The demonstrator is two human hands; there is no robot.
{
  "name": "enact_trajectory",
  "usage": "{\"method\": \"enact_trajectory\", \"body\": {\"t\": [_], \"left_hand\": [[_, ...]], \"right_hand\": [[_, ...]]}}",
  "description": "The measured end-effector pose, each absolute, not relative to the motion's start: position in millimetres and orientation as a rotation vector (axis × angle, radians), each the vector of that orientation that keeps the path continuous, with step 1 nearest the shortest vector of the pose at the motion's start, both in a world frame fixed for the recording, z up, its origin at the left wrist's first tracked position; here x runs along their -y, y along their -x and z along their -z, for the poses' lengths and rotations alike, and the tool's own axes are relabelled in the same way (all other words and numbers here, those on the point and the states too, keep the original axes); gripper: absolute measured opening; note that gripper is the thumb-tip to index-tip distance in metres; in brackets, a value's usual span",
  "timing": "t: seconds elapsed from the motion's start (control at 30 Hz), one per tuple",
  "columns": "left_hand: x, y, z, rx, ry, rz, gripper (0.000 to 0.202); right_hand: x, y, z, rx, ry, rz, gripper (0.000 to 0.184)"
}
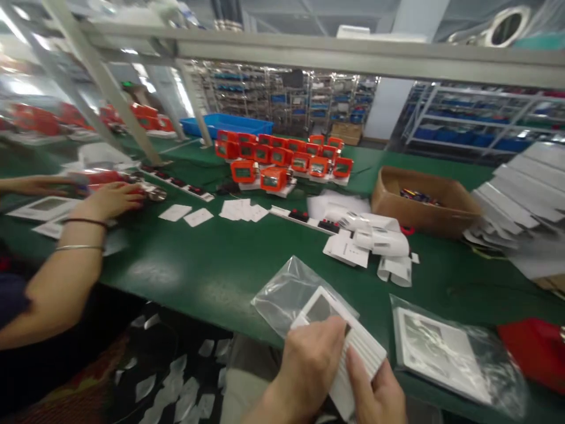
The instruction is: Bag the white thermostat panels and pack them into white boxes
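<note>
A white plastic cover with a window opening at one end and ribs at the other is tilted at the table's front edge. My right hand grips its lower end, thumb on the ribbed face. My left hand is closed over the cover's face beside the window. A small dark spot shows at its fingertips; what they pinch is hidden. Beneath the cover's far end lies a clear plastic bag. To the right, a similar white cover lies inside another clear bag.
White curled sheets, a cardboard box and stacked white sheets stand beyond. Orange-framed devices fill the back near a blue tray. At left a co-worker's arms handle a red item. A red object lies far right.
</note>
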State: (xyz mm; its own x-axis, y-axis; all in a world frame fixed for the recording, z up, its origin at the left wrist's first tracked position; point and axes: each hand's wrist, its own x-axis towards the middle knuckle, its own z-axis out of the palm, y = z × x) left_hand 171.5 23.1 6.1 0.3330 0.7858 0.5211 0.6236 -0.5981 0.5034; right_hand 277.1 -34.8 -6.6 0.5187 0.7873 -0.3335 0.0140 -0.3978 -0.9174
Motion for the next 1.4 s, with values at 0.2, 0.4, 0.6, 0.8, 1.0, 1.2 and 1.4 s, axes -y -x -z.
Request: {"method": "enact_trajectory", "body": {"t": [0.2, 0.4, 0.6, 0.8, 1.0, 1.2, 1.4], "left_hand": [[-22, -172, -10, -1.117, -2.420, -1.156, 0.015], [-23, -169, -2, -1.259, -2.227, -1.062, 0.012], [-38, -174, -3, -1.405, -1.914, -0.822, 0.013], [-43, -175, -3, -1.431, -1.832, -0.708, 0.016], [-44, -175, -6, -1.405, -1.800, -0.686, 0.016], [-45, -174, 0, -1.371, -1.832, -0.646, 0.019], [-42, -174, 1, -1.353, -1.809, -0.628, 0.019]], "right_hand": [[23, -280, -2, 0.475, 1.636, -1.094, 0.057], [19, -281, 10, 0.444, 1.543, -1.192, 0.058], [17, -281, 21, 0.570, 1.514, -1.241, 0.059], [26, -291, 18, 0.747, 1.562, -1.279, 0.099], [28, -298, 9, 1.308, 1.867, -1.032, 0.110], [22, -310, 12, 1.640, 1.827, -0.764, 0.080], [18, -311, 23, 1.936, 1.715, -0.458, 0.083]]}}
